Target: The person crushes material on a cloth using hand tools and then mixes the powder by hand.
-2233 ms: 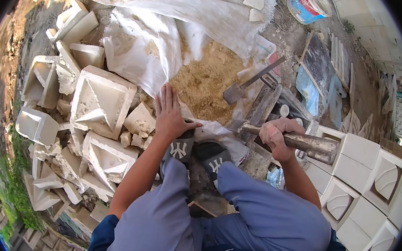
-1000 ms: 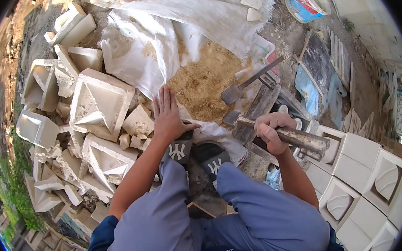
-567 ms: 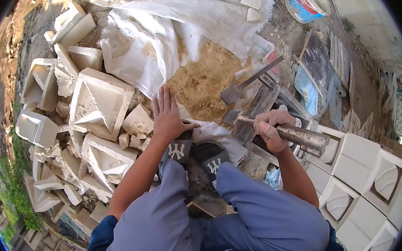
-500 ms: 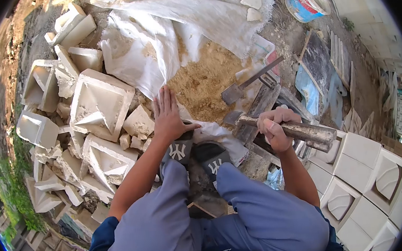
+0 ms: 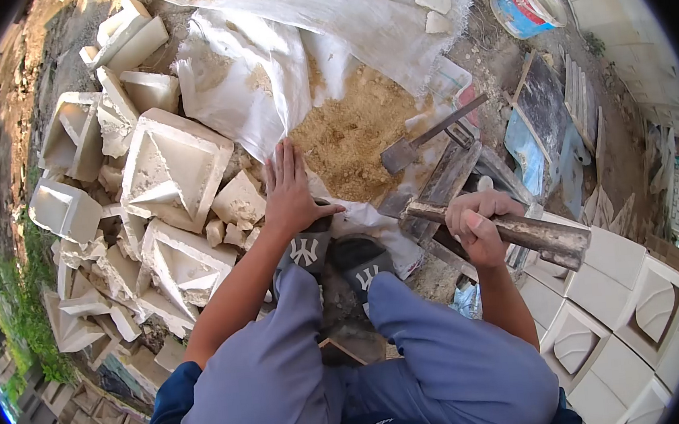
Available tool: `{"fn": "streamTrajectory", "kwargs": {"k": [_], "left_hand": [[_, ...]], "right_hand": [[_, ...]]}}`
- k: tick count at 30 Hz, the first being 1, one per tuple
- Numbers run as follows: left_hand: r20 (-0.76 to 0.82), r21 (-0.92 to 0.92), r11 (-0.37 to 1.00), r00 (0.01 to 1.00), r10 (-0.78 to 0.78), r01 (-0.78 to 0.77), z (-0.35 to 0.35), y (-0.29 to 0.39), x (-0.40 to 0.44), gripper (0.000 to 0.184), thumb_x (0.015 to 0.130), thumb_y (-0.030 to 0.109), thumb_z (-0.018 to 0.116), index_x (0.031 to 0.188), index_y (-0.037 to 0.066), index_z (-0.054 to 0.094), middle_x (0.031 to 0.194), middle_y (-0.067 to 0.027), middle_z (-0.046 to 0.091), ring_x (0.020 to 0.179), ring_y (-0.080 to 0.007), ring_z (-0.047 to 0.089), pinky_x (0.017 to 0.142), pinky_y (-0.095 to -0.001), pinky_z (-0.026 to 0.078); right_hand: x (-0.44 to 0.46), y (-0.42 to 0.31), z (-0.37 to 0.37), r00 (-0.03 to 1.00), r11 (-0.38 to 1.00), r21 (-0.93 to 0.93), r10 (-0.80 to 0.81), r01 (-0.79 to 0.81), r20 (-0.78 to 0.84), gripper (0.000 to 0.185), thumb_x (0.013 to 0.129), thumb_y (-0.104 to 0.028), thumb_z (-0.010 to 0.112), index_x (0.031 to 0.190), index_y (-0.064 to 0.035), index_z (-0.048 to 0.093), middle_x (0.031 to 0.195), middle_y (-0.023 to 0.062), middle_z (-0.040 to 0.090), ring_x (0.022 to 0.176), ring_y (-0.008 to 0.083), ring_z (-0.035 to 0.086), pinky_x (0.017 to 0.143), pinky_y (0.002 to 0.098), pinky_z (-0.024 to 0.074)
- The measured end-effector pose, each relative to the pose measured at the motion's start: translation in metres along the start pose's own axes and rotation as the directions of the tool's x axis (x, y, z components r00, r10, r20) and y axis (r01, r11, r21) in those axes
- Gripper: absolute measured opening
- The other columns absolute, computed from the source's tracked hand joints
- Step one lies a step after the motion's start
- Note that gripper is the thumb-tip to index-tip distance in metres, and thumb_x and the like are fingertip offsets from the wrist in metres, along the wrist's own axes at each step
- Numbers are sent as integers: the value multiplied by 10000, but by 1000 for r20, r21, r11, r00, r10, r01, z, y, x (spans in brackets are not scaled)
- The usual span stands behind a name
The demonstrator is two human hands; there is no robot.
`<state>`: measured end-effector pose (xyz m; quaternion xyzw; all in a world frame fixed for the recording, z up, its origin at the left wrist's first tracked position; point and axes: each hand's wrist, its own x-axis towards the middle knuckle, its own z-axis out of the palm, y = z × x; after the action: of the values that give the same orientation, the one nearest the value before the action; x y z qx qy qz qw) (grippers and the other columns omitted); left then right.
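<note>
My left hand (image 5: 290, 196) is stretched out flat, fingers extended, by the edge of the white woven sheet (image 5: 237, 100) and just above my dark slipper (image 5: 308, 249). Whether it presses on the sheet I cannot tell. Closed around a worn, stick-like club (image 5: 540, 241) is my right hand (image 5: 481, 220); the club's thick end points right. Beneath the right hand lies a dark frame-like mould (image 5: 443, 183), partly hidden. A trowel-like metal tool (image 5: 401, 155) rests at the edge of the sandy powder heap (image 5: 349, 134).
Broken pale cast blocks (image 5: 174, 170) pile up on the left. Pale patterned blocks (image 5: 603, 270) stand in rows at lower right. A labelled bucket (image 5: 525, 8) sits at upper right, above a leaning dark board (image 5: 540, 105).
The whole view has shifted slightly, so the scene sits a little to the right and lower. The club has moved slightly right and down with my right hand. My left hand stays flat.
</note>
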<state>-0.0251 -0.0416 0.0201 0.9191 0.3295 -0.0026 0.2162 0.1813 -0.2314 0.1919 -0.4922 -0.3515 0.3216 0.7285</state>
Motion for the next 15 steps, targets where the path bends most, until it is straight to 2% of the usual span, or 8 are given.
{"fn": "streamTrajectory", "kwargs": {"k": [1, 3, 5, 8, 9, 11, 12, 15], "left_hand": [[14, 2, 1000, 1000, -5, 5, 0, 0, -5, 1484, 558, 829, 741, 1525, -156, 195, 1653, -280, 91, 1555, -395, 21, 1247, -543, 34], [20, 7, 1000, 1000, -5, 4, -2, 1, 1, 1452, 583, 823, 738, 1523, -150, 211, 1651, -290, 77, 1555, -396, 5, 1248, -536, 25], [12, 3, 1000, 1000, -8, 8, -2, 1, 1, 1455, 581, 825, 737, 1523, -150, 212, 1652, -288, 76, 1555, -396, 8, 1248, -536, 25], [7, 11, 1000, 1000, -9, 9, -3, 0, 3, 1460, 577, 827, 737, 1524, -150, 209, 1653, -286, 76, 1555, -396, 12, 1248, -537, 27], [20, 19, 1000, 1000, -9, 9, -2, 1, 1, 1463, 574, 827, 738, 1525, -149, 205, 1653, -285, 77, 1555, -396, 14, 1248, -538, 28], [24, 19, 1000, 1000, -7, 7, 0, 2, 0, 1465, 574, 825, 741, 1526, -149, 201, 1653, -285, 77, 1555, -395, 13, 1248, -537, 28], [27, 18, 1000, 999, -17, 17, 0, 1, 1, 1468, 573, 823, 743, 1527, -148, 196, 1653, -286, 77, 1555, -395, 13, 1248, -537, 27], [3, 1, 1000, 1000, -3, 3, -1, 0, 0, 1463, 576, 823, 739, 1522, -157, 205, 1654, -283, 79, 1559, -379, 11, 1250, -528, 31]], "right_hand": [[-4, -4, 2, 1000, 1000, 6, 12, -12, -6, 274, 855, 60, 502, 683, -59, 324, 514, 41, 399, 421, 122, 392, 410, 302, 382], [-1, -9, 1, 994, 999, 18, -52, 50, 94, 275, 851, 66, 494, 680, -62, 320, 515, 42, 408, 419, 125, 389, 404, 294, 376], [-9, 14, 1, 996, 998, 24, -53, 51, 66, 293, 846, 73, 501, 667, -66, 315, 522, 45, 421, 427, 121, 407, 402, 289, 377], [-12, 36, -9, 989, 989, -105, -91, 104, 120, 254, 840, 91, 515, 716, -51, 346, 551, 37, 412, 440, 114, 406, 400, 298, 381], [-12, 32, -8, 989, 989, -107, -90, 103, 116, 254, 840, 91, 515, 716, -51, 346, 551, 37, 412, 440, 114, 406, 400, 298, 381], [-7, 21, -4, 999, 999, -22, -33, 33, -9, 234, 840, 93, 514, 741, -49, 356, 575, 17, 385, 438, 112, 397, 397, 297, 374], [-5, 13, -6, 997, 998, -38, -51, 53, 50, 234, 844, 91, 509, 744, -50, 351, 589, 2, 361, 437, 111, 395, 393, 293, 366], [-2, -8, 8, 999, 999, 17, -51, 51, 19, 250, 846, 85, 506, 718, -52, 340, 573, 17, 390, 434, 112, 394, 393, 297, 369]]}}
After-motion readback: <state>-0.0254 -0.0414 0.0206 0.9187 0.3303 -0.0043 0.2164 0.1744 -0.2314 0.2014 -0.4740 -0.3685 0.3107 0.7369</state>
